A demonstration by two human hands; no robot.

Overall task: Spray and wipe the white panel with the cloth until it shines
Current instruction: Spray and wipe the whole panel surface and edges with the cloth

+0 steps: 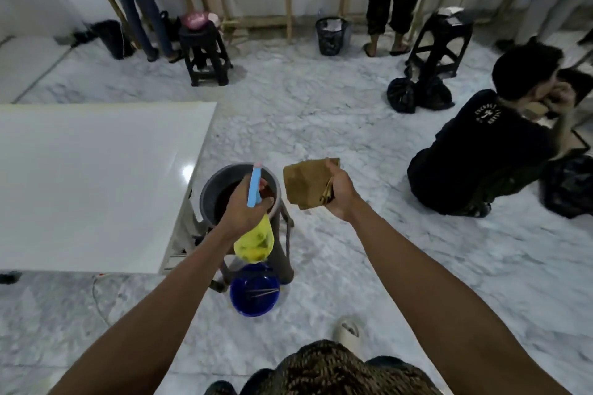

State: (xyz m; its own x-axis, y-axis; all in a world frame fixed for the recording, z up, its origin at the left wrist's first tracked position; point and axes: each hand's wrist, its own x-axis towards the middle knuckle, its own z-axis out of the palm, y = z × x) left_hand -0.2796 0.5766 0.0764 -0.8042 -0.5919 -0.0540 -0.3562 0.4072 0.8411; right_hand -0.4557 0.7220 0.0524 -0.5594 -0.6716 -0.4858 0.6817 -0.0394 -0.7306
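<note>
The white panel (93,183) lies flat on the left, raised off the floor, with a bright glint near its right edge. My left hand (245,207) grips a spray bottle (255,240) with a blue trigger head and a yellow body hanging below the fist. It is just right of the panel's edge, above a grey bucket. My right hand (340,194) holds a folded brown cloth (306,184) up in the air, further right and clear of the panel.
A grey bucket (214,191) rests on a stool beside the panel, with a blue bowl (253,293) on the marble floor below. A person in black (487,151) sits at the right. Black stools, a waste basket (332,35) and standing people line the far wall.
</note>
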